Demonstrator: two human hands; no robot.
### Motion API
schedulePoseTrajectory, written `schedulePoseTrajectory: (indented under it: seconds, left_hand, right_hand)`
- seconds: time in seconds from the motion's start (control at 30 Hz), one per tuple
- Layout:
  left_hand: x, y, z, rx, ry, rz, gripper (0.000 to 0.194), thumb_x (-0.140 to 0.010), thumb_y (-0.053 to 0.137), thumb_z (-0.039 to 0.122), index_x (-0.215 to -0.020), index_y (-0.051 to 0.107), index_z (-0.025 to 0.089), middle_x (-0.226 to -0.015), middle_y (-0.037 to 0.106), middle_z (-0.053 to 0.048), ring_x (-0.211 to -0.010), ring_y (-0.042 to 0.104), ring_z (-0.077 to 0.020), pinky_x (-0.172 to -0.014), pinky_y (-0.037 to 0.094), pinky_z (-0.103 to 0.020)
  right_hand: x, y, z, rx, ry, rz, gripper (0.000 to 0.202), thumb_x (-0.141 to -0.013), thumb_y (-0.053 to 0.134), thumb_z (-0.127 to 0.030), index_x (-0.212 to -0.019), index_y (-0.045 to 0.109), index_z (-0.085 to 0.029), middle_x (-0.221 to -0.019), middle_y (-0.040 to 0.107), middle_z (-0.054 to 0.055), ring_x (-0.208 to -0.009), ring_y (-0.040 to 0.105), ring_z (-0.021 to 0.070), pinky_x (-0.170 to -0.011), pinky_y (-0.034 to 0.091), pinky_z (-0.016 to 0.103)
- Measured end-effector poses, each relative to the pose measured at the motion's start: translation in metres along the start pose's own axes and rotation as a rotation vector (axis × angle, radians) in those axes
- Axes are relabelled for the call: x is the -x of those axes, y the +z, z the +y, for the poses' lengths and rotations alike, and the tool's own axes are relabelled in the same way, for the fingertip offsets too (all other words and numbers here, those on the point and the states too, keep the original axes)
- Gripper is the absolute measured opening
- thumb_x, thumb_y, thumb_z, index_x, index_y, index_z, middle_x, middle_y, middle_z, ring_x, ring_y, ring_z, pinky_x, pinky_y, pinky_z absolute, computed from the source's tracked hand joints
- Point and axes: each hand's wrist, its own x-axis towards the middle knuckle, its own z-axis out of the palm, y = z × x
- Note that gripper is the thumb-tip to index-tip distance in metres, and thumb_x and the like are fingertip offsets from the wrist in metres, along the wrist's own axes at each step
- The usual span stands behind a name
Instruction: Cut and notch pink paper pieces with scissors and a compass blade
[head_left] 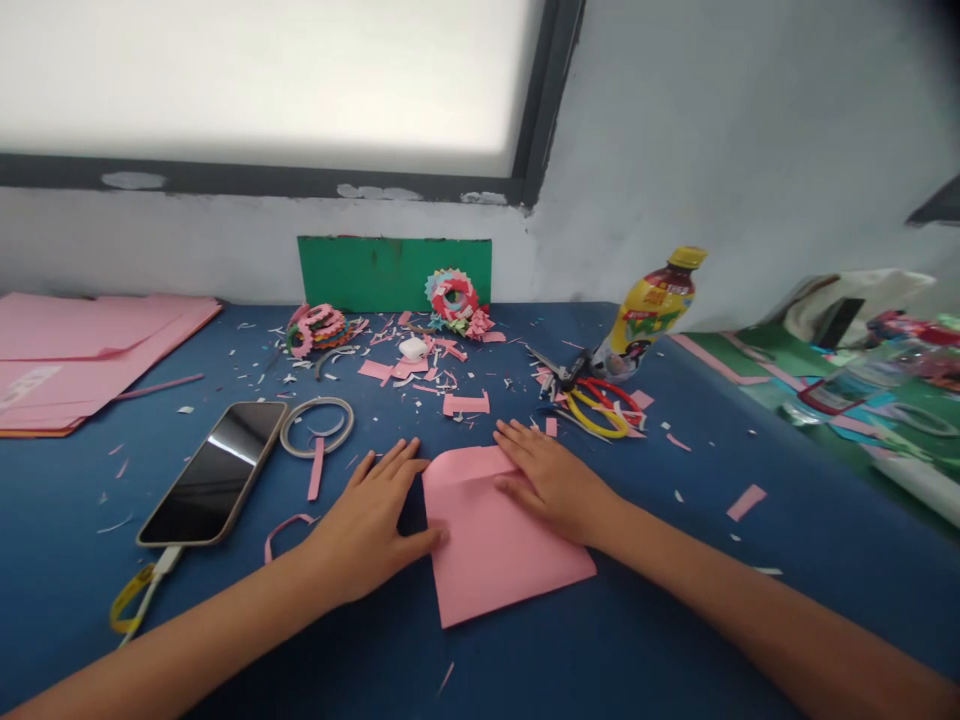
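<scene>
Blue tabletop (795, 620) stretches back to a pale wall (720, 170) beneath a bright, dark-framed window (262, 70). Low and central lies a folded pink paper (499, 545); take it as the clock's centre. At 9 o'clock, the left hand (382, 525) is spread wide, thumb and index finger at the paper's left edge. At 1 o'clock, the right hand (559, 485) lies flat over the upper edge, fingers extended. Neither hand grips anything.

Uneven palm pressure could skew the fold; a left-thumb push could buckle the edge. Paper scraps (466, 404) at 12 o'clock could slip underneath. Sweeping wide towards 1 o'clock could knock the scissors (574, 372) or the bottle (651, 312) behind them.

Room opens at 6 o'clock, past the near edge; towards 10, a tape roll (286, 430) and phone (214, 475) narrow it.
</scene>
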Motion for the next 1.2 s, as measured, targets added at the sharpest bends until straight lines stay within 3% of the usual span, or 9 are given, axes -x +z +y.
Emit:
schedulePoseTrajectory:
  seconds: [0.1,0.17,0.23,0.33,0.63,0.83,0.97,1.1,1.2]
  left_hand:
    - [-0.004,-0.001,0.006,0.243,-0.045,0.095,0.034,-0.071,0.059,0.035,-0.102,0.051,0.021,-0.121,0.054,-0.01,-0.116,0.046,-0.0291,-0.096,0.033,-0.05]
    - [-0.005,-0.001,0.008,0.488,-0.095,0.11,0.023,-0.074,0.055,0.03,-0.095,0.05,0.021,-0.095,0.062,-0.004,-0.088,0.06,-0.0224,-0.074,0.047,-0.037]
    - [-0.006,-0.001,0.011,0.742,-0.137,0.076,0.016,-0.077,0.053,0.03,-0.089,0.049,0.02,-0.074,0.057,0.002,-0.064,0.057,-0.0149,-0.054,0.044,-0.025]
    - [-0.005,-0.003,0.016,0.94,-0.159,0.024,0.018,-0.075,0.057,0.029,-0.087,0.049,0.019,-0.067,0.051,0.004,-0.058,0.051,-0.0106,-0.05,0.038,-0.02]
    - [0.005,-0.016,0.038,0.649,-0.057,-0.003,0.013,-0.076,0.049,0.02,-0.083,0.059,0.018,-0.067,0.055,0.003,-0.061,0.047,-0.0111,-0.054,0.035,-0.02]
    - [0.006,-0.014,0.037,0.703,-0.106,0.003,0.011,-0.075,0.05,0.021,-0.08,0.06,0.017,-0.064,0.053,0.003,-0.058,0.045,-0.0106,-0.052,0.033,-0.02]
    - [0.003,-0.011,0.029,0.76,-0.158,-0.002,0.011,-0.076,0.052,0.026,-0.079,0.058,0.017,-0.062,0.049,0.004,-0.056,0.041,-0.0098,-0.05,0.03,-0.02]
    - [0.0,-0.008,0.019,0.822,-0.168,0.044,0.01,-0.075,0.055,0.026,-0.079,0.058,0.017,-0.067,0.051,0.003,-0.06,0.044,-0.0107,-0.053,0.032,-0.02]
    - [-0.002,-0.009,0.016,0.901,-0.195,0.072,0.011,-0.073,0.06,0.027,-0.077,0.057,0.017,-0.066,0.051,0.004,-0.06,0.045,-0.0099,-0.053,0.032,-0.019]
  right_hand:
    - [0.001,-0.001,-0.008,-0.131,-0.034,0.12,0.047,-0.084,0.042,-0.04,-0.122,0.049,-0.013,-0.127,0.05,0.013,-0.12,0.043,0.0254,-0.1,0.034,0.045]
    - [0.003,-0.003,-0.014,-0.212,-0.045,0.201,0.039,-0.081,0.049,-0.038,-0.114,0.054,-0.016,-0.115,0.059,0.011,-0.109,0.053,0.0232,-0.094,0.04,0.041]
    - [0.004,-0.006,-0.021,-0.255,-0.058,0.28,0.035,-0.079,0.053,-0.038,-0.108,0.055,-0.018,-0.106,0.063,0.009,-0.1,0.057,0.0217,-0.088,0.044,0.039]
    - [0.004,-0.013,-0.029,-0.282,-0.126,0.389,0.028,-0.079,0.056,-0.036,-0.102,0.056,-0.019,-0.1,0.065,0.007,-0.096,0.058,0.0204,-0.088,0.04,0.04]
    - [0.009,-0.017,-0.04,-0.255,-0.28,0.429,0.011,-0.081,0.058,-0.026,-0.09,0.059,-0.02,-0.083,0.069,-0.002,-0.076,0.063,0.0118,-0.096,0.028,0.038]
    - [0.011,-0.02,-0.041,-0.284,-0.313,0.473,0.011,-0.085,0.049,-0.02,-0.087,0.06,-0.019,-0.081,0.069,-0.001,-0.074,0.061,0.0108,-0.081,0.04,0.028]
    - [0.007,-0.027,-0.026,-0.258,-0.14,0.531,0.017,-0.086,0.046,-0.027,-0.082,0.06,-0.019,-0.08,0.068,0.0,-0.073,0.061,0.0118,-0.07,0.044,0.024]
    - [-0.002,-0.036,0.014,-0.156,0.083,0.589,0.033,-0.089,0.034,-0.031,-0.07,0.058,-0.019,-0.072,0.064,0.002,-0.069,0.06,0.0135,-0.065,0.044,0.025]
    - [-0.006,-0.043,0.054,-0.066,0.223,0.603,0.022,-0.084,0.045,-0.033,-0.09,0.059,-0.019,-0.103,0.061,0.008,-0.092,0.057,0.019,-0.077,0.044,0.03]
